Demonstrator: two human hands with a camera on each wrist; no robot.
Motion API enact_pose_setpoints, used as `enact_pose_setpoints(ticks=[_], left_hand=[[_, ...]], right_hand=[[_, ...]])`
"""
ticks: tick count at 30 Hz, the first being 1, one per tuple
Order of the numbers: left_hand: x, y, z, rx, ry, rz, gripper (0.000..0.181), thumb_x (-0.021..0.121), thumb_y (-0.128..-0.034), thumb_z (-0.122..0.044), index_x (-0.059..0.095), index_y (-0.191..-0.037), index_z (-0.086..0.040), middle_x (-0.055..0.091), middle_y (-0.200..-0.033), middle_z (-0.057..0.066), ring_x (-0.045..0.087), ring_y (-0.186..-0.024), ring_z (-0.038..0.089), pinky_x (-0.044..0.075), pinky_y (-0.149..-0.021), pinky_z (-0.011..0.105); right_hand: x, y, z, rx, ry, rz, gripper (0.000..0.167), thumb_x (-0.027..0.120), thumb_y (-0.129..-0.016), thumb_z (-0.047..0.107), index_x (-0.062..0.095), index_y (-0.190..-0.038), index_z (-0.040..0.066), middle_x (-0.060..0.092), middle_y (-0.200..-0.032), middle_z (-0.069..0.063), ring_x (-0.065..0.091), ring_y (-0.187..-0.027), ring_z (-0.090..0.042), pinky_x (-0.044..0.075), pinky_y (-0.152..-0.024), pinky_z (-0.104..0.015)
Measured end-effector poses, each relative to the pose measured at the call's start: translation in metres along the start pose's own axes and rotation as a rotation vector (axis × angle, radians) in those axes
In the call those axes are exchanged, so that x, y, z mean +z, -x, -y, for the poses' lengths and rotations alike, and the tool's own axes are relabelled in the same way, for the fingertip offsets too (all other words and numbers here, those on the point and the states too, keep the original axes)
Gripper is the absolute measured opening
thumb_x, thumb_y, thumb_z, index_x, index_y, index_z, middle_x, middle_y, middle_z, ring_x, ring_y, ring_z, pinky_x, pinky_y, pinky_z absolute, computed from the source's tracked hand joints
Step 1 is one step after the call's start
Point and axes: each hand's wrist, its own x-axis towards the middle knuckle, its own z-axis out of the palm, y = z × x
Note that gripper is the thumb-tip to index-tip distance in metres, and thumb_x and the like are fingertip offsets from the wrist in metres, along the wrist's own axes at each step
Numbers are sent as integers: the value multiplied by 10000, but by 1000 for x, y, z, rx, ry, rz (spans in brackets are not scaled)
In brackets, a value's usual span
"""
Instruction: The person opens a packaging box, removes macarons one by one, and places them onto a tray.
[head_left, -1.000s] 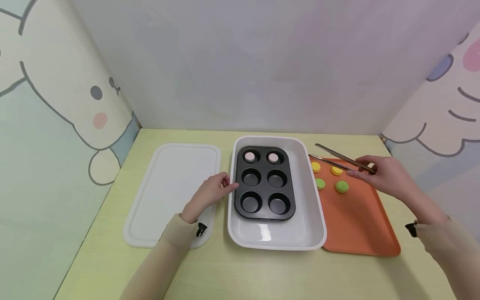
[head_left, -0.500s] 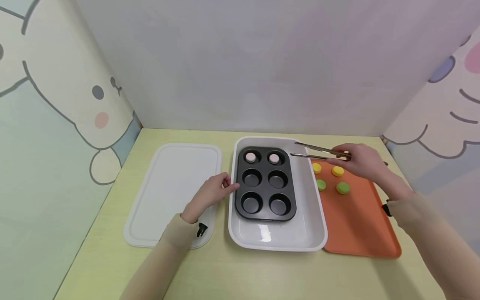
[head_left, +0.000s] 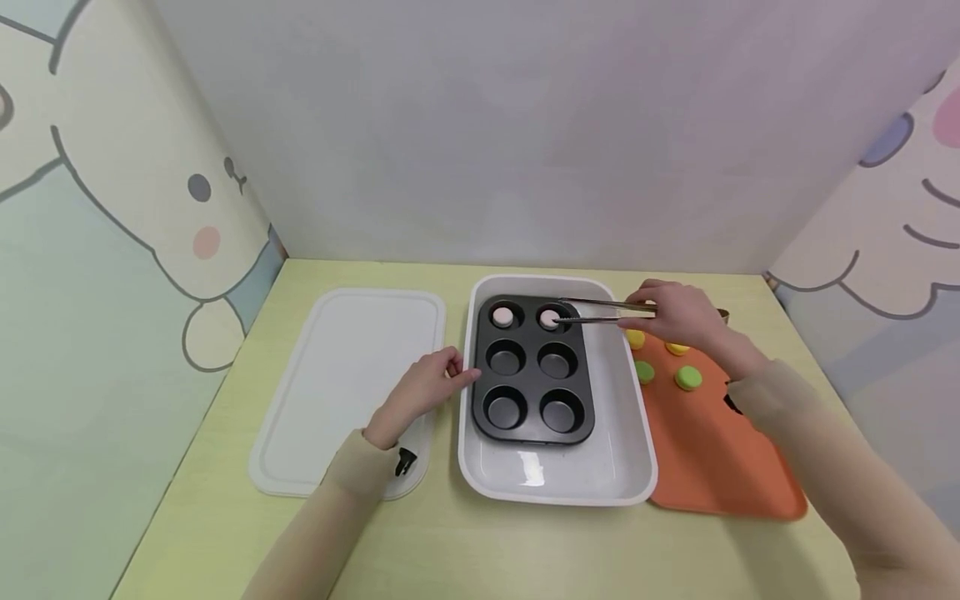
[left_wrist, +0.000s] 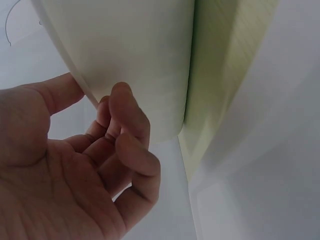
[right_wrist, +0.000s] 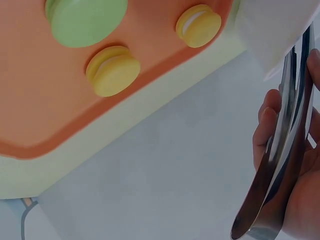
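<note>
Yellowish grained table [head_left: 480, 554] underneath, the right hand [head_left: 681, 315] grips shiny metal tongs [right_wrist: 292, 165].

At far right, the black rectangular metal pan [head_left: 532, 375] is blocked by silver metal tongs [right_wrist: 287, 175]. Its near cups [head_left: 562, 410] are unobstructed.

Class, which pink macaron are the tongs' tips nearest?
The right-hand pink macaron in the muffin tin: the tongs end right by it, whereas the left-hand pink macaron lies farther from them.

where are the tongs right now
In the head view, the tongs are in the right hand, over the right side of the white tub, with their tips close to the rightmost pink macaron in the muffin tin.
</note>
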Motion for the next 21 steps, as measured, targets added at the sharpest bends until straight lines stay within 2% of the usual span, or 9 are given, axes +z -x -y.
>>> enact_pose_setpoints(ticks=[10,21], left_hand=[[5,0,2,-3,-14,-3,293,675,-952,-375,545,-885,-121,559,-794,11,479,-661,170,376,-587,292],[3,-1,2,-8,-20,-10,297,682,-949,-373,544,-880,-119,558,-790,16,479,-659,171,380,-589,296]], right_hand=[[11,-12,5,-38,61,25,402,811,-826,401,753,-1062,82,647,-991,-52,598,-717,-182,489,-613,-402],[7,-21,18,-52,100,75,385,813,-831,383,755,-1049,71,589,-926,-46,548,-658,-171,447,-551,-373]])
